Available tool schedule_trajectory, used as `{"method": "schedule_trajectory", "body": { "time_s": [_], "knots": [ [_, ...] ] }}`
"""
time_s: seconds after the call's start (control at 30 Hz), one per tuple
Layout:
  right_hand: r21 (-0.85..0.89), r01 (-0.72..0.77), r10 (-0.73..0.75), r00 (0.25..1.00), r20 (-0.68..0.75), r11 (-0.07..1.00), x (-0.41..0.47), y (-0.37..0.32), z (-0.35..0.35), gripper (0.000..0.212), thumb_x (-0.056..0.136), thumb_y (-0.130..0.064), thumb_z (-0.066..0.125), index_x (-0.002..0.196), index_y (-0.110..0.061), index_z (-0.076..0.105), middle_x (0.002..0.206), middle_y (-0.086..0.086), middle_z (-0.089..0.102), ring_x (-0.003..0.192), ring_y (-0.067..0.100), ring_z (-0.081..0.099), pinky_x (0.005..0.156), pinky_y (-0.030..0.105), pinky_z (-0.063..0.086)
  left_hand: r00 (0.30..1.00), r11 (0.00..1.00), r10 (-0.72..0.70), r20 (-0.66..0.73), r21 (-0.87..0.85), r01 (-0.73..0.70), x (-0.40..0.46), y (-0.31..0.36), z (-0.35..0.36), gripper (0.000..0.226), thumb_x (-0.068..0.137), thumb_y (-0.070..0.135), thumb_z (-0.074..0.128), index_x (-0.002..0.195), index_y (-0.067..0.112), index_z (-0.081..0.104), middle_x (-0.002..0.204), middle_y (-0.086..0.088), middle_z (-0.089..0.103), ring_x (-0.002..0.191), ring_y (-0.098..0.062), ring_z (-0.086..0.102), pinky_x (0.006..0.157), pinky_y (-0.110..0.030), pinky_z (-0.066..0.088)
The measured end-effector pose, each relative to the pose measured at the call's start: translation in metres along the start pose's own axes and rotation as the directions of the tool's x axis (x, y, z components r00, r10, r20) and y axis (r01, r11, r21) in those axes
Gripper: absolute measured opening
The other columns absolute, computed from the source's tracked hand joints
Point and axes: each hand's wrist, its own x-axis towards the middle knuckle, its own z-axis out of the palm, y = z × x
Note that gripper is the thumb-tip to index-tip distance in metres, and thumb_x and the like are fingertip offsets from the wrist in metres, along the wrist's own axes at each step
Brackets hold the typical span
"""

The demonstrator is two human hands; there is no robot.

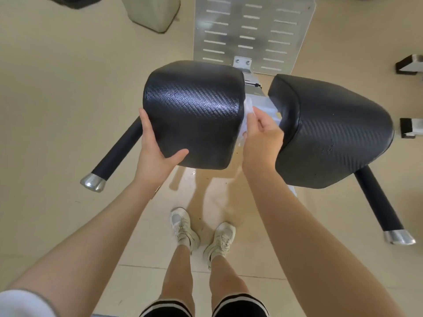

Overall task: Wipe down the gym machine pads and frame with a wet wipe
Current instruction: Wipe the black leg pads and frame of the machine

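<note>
Two black textured pads sit side by side on the gym machine. My left hand (155, 147) grips the near left edge of the left pad (194, 110), thumb on top. In the gap between the pads, my right hand (261, 138) presses a white wet wipe (247, 113) against the left pad's right side. The right pad (332, 131) is untouched. A grey metal frame bar (265, 101) shows in the gap behind the wipe.
Black handles with chrome end caps stick out at left (114, 156) and right (380, 207). A slotted metal footplate (251, 33) lies beyond the pads. My feet in white shoes (201, 234) stand on the beige tiled floor. Other equipment parts sit at the right edge (409, 65).
</note>
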Motion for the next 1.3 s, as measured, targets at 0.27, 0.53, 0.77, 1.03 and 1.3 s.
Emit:
{"method": "schedule_trajectory", "body": {
  "time_s": [0.27, 0.53, 0.77, 1.03, 1.3],
  "knots": [
    [0.001, -0.257, 0.256, 0.963, 0.088, 0.967, -0.033, 0.070, 0.000, 0.040, 0.087, -0.009, 0.047, 0.049, -0.018, 0.037, 0.051, 0.001, 0.031, 0.055, 0.015, 0.026, 0.056, 0.028, 0.027, 0.998, 0.967, -0.059, -0.026, -0.248, 0.051, -0.002, 0.001, 0.010, 0.096, 0.088, 0.002, 0.054, 0.145, 0.033, -0.017, 0.157, 0.011, 0.003, 0.136, 0.004, 0.013, 0.106, -0.018, 0.022],
    [0.305, -0.355, 0.367, 0.930, 0.020, 0.884, -0.012, 0.055, 0.011, 0.032, 0.090, -0.011, 0.049, 0.062, -0.025, 0.055, 0.062, -0.008, 0.049, 0.060, 0.011, 0.043, 0.061, 0.024, 0.038, 0.975, 0.868, -0.222, 0.012, -0.452, 0.203, -0.012, -0.016, 0.011, 0.061, 0.084, 0.004, 0.032, 0.136, 0.036, 0.037, 0.139, 0.021, 0.043, 0.128, 0.004, 0.035, 0.097, -0.021, 0.025],
    [0.268, -0.388, 0.435, 0.889, -0.144, 0.882, -0.026, 0.087, 0.032, 0.034, 0.093, -0.011, 0.044, 0.061, -0.021, 0.048, 0.056, -0.005, 0.042, 0.055, 0.011, 0.038, 0.057, 0.022, 0.036, 0.948, 0.862, -0.276, 0.157, -0.396, 0.317, -0.011, -0.021, -0.006, 0.053, 0.091, 0.016, 0.031, 0.135, 0.046, 0.035, 0.138, 0.024, 0.041, 0.130, -0.002, 0.034, 0.104, -0.032, 0.025],
    [0.636, -0.673, 0.696, 0.659, 0.283, 0.378, -0.063, 0.124, 0.094, 0.019, 0.094, -0.004, 0.039, 0.079, -0.009, 0.050, 0.045, -0.005, 0.048, 0.052, 0.000, 0.051, 0.051, -0.001, 0.039, 0.944, 0.963, -0.221, 0.245, -0.099, 0.251, -0.018, -0.049, -0.038, 0.053, 0.095, 0.016, 0.041, 0.143, 0.030, 0.027, 0.146, 0.013, 0.030, 0.130, 0.000, 0.028, 0.107, -0.024, 0.027],
    [0.185, -0.527, 0.447, 0.825, 0.344, 0.830, -0.136, 0.065, 0.139, 0.031, 0.091, -0.003, 0.039, 0.063, -0.015, 0.046, 0.058, -0.002, 0.041, 0.054, 0.012, 0.045, 0.056, 0.022, 0.045, 0.994, 0.994, 0.052, 0.099, -0.097, -0.042, -0.028, -0.044, -0.104, 0.040, 0.089, -0.002, 0.037, 0.119, 0.016, 0.057, 0.110, 0.011, 0.059, 0.096, 0.002, 0.058, 0.085, -0.006, 0.042]
  ]
}}
